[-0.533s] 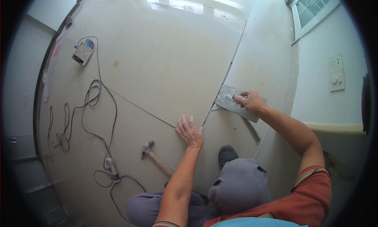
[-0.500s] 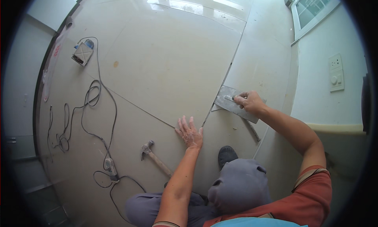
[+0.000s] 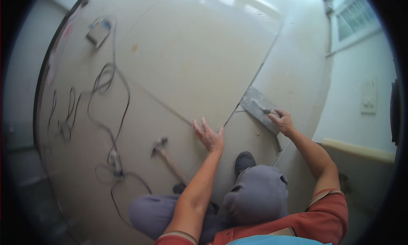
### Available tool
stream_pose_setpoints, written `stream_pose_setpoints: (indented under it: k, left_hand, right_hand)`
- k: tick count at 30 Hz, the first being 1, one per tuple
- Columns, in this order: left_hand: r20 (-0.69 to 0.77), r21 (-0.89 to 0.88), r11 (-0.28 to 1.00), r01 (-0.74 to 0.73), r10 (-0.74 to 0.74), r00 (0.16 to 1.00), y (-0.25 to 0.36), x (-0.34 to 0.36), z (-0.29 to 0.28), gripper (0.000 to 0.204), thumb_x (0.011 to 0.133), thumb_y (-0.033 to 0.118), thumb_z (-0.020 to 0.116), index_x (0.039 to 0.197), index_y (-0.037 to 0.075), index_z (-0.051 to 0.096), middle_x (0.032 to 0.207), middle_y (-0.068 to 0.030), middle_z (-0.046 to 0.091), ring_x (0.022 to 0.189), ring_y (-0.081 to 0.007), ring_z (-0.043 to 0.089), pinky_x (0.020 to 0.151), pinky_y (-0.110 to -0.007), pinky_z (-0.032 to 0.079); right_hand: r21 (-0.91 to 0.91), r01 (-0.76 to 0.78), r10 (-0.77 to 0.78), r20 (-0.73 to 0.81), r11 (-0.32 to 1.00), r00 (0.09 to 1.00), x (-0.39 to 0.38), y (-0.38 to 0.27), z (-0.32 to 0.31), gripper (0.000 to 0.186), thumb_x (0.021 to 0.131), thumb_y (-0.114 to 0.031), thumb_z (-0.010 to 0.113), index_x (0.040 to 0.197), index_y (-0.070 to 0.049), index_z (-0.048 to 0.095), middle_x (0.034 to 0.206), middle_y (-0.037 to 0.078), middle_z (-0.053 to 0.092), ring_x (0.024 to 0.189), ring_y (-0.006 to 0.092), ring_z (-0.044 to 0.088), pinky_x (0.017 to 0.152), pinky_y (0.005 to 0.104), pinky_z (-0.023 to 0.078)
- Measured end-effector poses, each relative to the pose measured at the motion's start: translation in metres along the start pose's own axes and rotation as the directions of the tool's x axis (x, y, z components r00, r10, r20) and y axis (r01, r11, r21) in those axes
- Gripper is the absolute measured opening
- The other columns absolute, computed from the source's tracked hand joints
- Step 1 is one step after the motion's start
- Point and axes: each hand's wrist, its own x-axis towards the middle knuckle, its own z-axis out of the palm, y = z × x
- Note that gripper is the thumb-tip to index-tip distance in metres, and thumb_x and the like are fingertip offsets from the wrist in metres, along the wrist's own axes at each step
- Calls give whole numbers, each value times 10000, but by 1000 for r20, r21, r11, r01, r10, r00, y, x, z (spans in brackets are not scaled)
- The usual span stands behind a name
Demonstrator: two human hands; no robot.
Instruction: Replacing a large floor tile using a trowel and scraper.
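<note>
A trowel (image 3: 257,109) is gripped in the right hand (image 3: 283,122), its far edge brought near the floor seam (image 3: 262,65); the left hand (image 3: 211,137) is held splayed, broad tile (image 3: 191,62) stretching ahead.

The trowel (image 3: 256,106) extends left and forward from the fingers of the right hand (image 3: 283,122). On the floor (image 3: 178,79), the hammer (image 3: 171,161) lies behind and left of the fingers of the left hand (image 3: 211,137), the cable (image 3: 128,96) farther left, the boxy device (image 3: 98,33) well ahead and leftward. The shoe (image 3: 245,160) sits behind, between both hands' fingers; the wall plate (image 3: 369,97), right of the right-hand ones.
</note>
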Motion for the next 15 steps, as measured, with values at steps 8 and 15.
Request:
stream_pose_setpoints:
  k: [8, 15]
  left_hand:
    - [112, -415, 646, 641, -663, 741, 32, -18, 18, 949, 675, 276, 745, 1339, -135, 206, 1379, -309, 285, 1313, -387, 264, 1107, -396, 218]
    - [81, -400, 651, 645, -676, 733, 25, -4, 6, 893, 668, 279, 733, 1313, -133, 273, 1279, -314, 421, 1223, -383, 414, 1042, -392, 336]
  right_hand:
    - [128, -34, 31, 29, 991, 999, 1, 6, 11, 355, 813, -233, 687, 1051, 25, 627, 745, -30, 549, 659, 57, 475, 590, 205, 393]
    - [196, -66, 59, 42, 978, 997, 0, 3, 12, 382, 814, -236, 685, 1072, 38, 615, 716, -30, 540, 626, 50, 457, 540, 204, 369]
